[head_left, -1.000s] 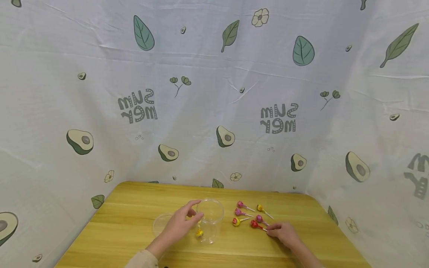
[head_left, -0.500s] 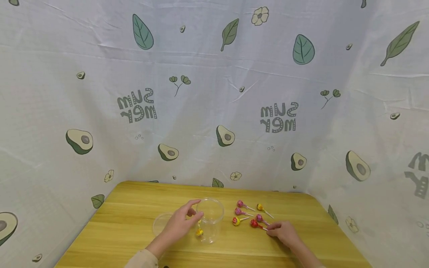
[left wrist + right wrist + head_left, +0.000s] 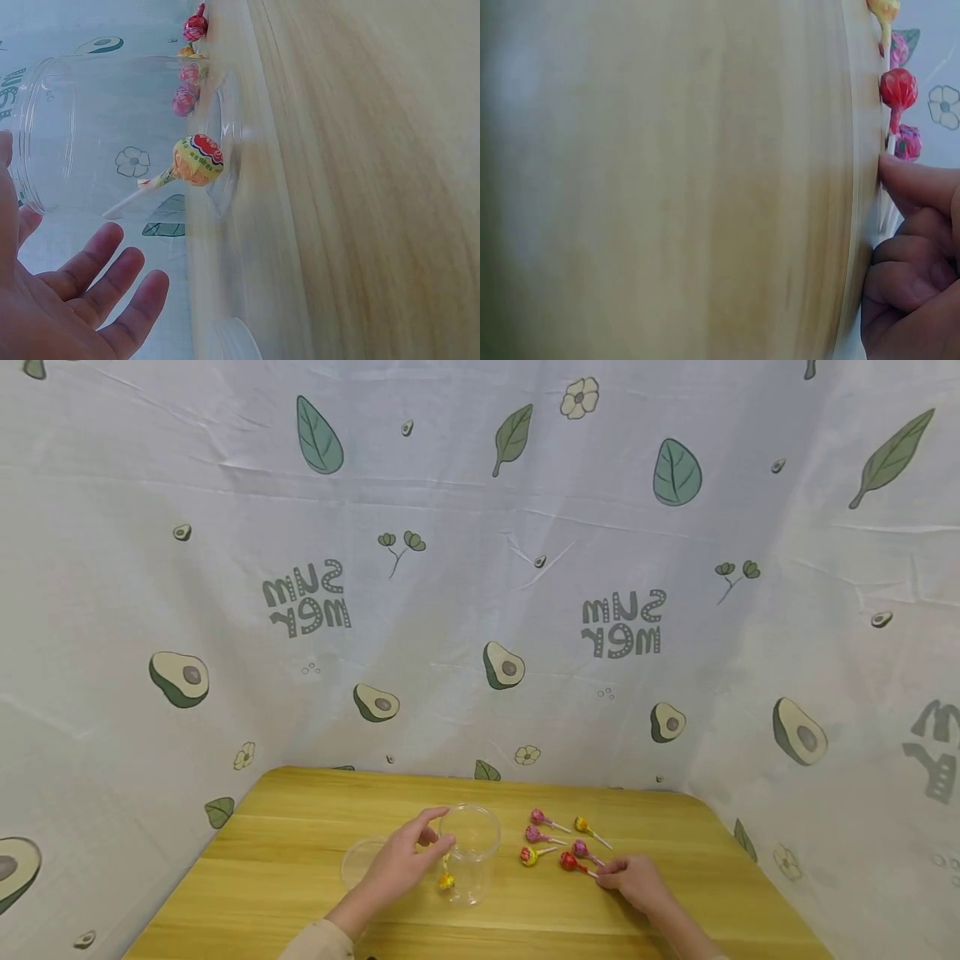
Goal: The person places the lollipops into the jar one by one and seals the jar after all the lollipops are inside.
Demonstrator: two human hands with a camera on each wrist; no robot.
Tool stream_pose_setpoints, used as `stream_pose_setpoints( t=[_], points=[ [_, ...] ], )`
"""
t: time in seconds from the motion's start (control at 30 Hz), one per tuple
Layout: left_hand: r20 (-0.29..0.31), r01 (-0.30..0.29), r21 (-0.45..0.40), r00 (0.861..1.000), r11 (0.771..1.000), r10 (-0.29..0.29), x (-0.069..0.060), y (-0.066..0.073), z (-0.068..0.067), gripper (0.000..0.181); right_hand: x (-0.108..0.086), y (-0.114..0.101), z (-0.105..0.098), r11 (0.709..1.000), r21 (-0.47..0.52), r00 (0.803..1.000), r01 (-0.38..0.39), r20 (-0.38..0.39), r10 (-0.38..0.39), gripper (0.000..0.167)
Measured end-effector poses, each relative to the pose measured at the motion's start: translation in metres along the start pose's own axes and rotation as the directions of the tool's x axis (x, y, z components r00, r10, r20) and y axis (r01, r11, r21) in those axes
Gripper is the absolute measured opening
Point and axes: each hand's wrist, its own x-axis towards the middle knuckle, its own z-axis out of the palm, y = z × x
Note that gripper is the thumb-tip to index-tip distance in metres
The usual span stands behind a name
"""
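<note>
A clear plastic jar (image 3: pixel 480 875) stands upright on the table, and my left hand (image 3: pixel 403 858) holds it by the rim between thumb and index finger. In the left wrist view the other fingers are spread away from the wall. Inside the jar leans one yellow-orange lollipop (image 3: pixel 198 160), head down, stick up. To the right, my right hand (image 3: pixel 636 883) pinches the stick of a red lollipop (image 3: pixel 568 861), whose head lies on the table. Its remaining fingers are curled in, as the right wrist view shows.
Beside the red one lies a purple lollipop (image 3: pixel 580 849). Behind are two pink lollipops (image 3: pixel 532 834), a yellow-and-red lollipop (image 3: pixel 528 857) and a yellow lollipop (image 3: pixel 582 825). A clear round lid (image 3: pixel 356 862) lies left of the jar, partly behind the left hand. A printed curtain (image 3: pixel 450 727) hangs behind the table (image 3: pixel 315 802).
</note>
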Motion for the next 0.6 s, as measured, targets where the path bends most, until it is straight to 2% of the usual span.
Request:
stream_pose_setpoints(
  t=[0.6],
  points=[
    [-0.005, 0.002, 0.007, 1.000, 1.000, -0.002, -0.0013, 0.0027, -0.0014, 0.061, -0.0009, -0.0011, 0.0007, 0.999, -0.007, 0.999, 0.040, 0.007, -0.040, 0.009]
  ],
)
